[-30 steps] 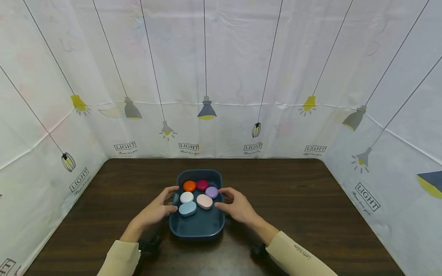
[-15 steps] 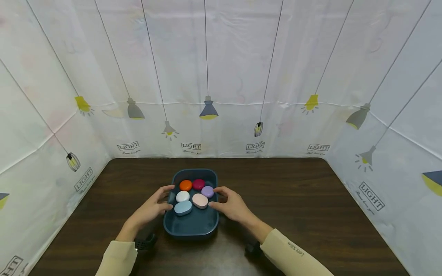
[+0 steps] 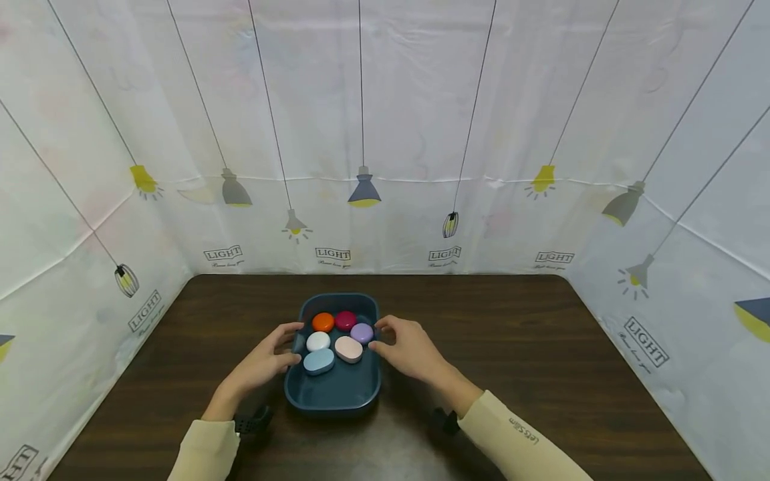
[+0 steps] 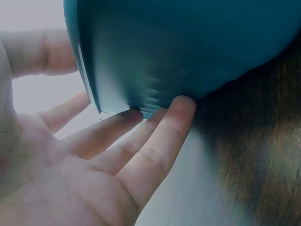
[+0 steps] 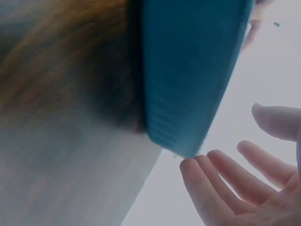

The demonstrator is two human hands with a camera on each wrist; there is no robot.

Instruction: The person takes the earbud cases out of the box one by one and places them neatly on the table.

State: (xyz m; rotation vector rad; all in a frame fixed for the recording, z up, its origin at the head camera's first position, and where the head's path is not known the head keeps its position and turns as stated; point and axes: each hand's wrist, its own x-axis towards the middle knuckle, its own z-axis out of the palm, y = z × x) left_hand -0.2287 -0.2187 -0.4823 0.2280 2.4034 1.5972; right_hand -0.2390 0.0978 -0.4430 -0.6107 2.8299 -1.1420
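A dark blue rounded rectangular tray sits on the table with several smooth oval pieces in it. They are an orange piece, a magenta piece, a lilac piece, a white piece, a pale pink piece and a light blue piece. My left hand holds the tray's left wall, thumb at the rim and fingertips against the outside. On the other side, my right hand has its fingers spread beside the right rim, holding nothing.
The dark wooden table runs back to a white curtain printed with hanging lamps. More curtain stands along both sides. Dark wrist straps and beige sleeves are on both arms.
The tray has shifted slightly left with its pieces inside. Since half a second ago, my right hand has drawn a little away from the right rim; the left hand stays at its side.
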